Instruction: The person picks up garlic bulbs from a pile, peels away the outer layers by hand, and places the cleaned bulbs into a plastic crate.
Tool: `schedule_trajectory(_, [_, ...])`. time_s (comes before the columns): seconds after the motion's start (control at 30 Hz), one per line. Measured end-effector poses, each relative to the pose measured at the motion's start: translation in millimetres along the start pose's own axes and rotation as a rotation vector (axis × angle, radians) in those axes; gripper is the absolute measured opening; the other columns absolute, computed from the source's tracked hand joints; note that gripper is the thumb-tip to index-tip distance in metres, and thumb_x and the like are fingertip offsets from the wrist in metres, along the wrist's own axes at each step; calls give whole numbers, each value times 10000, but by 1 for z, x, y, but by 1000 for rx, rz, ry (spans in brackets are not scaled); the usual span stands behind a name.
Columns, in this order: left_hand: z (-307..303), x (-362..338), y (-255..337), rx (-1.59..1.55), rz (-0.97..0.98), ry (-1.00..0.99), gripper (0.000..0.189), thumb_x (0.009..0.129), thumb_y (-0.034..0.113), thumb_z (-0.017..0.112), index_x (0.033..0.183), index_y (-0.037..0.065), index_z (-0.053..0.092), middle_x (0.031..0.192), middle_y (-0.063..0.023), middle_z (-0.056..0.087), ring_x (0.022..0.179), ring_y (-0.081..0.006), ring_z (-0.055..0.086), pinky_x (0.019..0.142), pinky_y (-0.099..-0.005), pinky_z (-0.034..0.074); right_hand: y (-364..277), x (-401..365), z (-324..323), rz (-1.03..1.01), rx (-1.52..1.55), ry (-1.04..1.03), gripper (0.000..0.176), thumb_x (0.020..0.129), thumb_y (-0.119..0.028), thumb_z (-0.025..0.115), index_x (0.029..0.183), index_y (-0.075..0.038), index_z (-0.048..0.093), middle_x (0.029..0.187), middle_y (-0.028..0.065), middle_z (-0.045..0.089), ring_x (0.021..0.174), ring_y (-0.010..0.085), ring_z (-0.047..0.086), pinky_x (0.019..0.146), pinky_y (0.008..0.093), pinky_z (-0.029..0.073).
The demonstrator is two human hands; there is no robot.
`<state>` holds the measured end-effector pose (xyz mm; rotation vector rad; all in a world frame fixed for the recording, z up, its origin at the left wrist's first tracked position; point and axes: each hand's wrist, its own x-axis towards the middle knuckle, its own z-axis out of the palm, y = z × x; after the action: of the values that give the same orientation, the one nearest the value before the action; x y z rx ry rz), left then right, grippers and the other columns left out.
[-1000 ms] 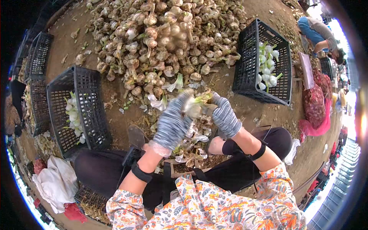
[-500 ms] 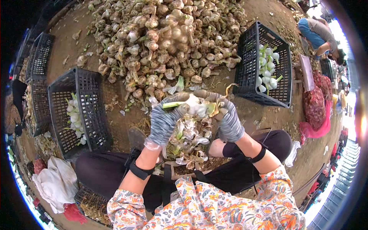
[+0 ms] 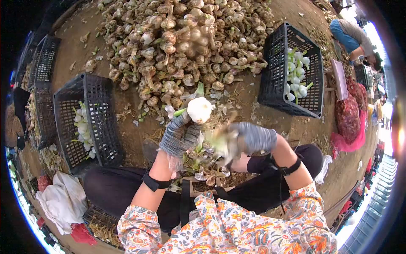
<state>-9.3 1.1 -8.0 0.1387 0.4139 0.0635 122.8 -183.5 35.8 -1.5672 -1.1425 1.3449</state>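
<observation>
A white, cleaned garlic bulb [image 3: 199, 110] with a short green stem sits in my left hand [image 3: 179, 133], whose gloved fingers are closed round it. My right hand [image 3: 253, 137], in a matching grey striped glove, is to the right and lower, its fingers smeared by motion. Blurred garlic skins [image 3: 223, 143], pale brown and greenish, are at its fingertips; whether they are gripped or falling does not show. Below the hands, between my legs, lies a heap of peeled skins [image 3: 203, 163].
A large pile of unpeeled garlic [image 3: 177, 46] rises ahead. Black crates with white bulbs stand at left [image 3: 112, 127] and right [image 3: 264, 80]. Farther right are red mesh sacks [image 3: 349, 118] and a bending person [image 3: 353, 38]. A white cloth sack [image 3: 63, 199] lies at lower left.
My hands have come apart. The bulb is now bare and white in my left hand, while my right hand has moved down and away with the skins at its fingers.
</observation>
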Motion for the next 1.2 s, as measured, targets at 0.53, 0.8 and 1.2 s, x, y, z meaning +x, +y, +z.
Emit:
schedule_trajectory(0.53, [-22,14,-13,105,-155,266,270,806,64,561,1051,-44,528,962,-121,608,841,-179,618,703,-230,546,-18,9,-5,-83,515,460,190,724,-59,590,907,-10,583,862,55,588,762,102,544,679,246,456])
schedule_trajectory(0.8, [-13,18,-13,5,-103,540,156,829,106,569,950,9,584,823,-81,620,656,-125,615,525,-175,543,17,3,-3,280,-718,127,383,710,-74,545,1093,-63,551,976,169,598,907,329,575,798,366,460])
schedule_trajectory(1.2, [25,5,-20,1058,337,536,184,779,196,665,808,33,586,640,-3,569,522,-55,495,461,-207,403,-18,26,23,-50,-231,781,246,706,-132,671,899,-36,551,797,143,585,729,261,592,663,326,480])
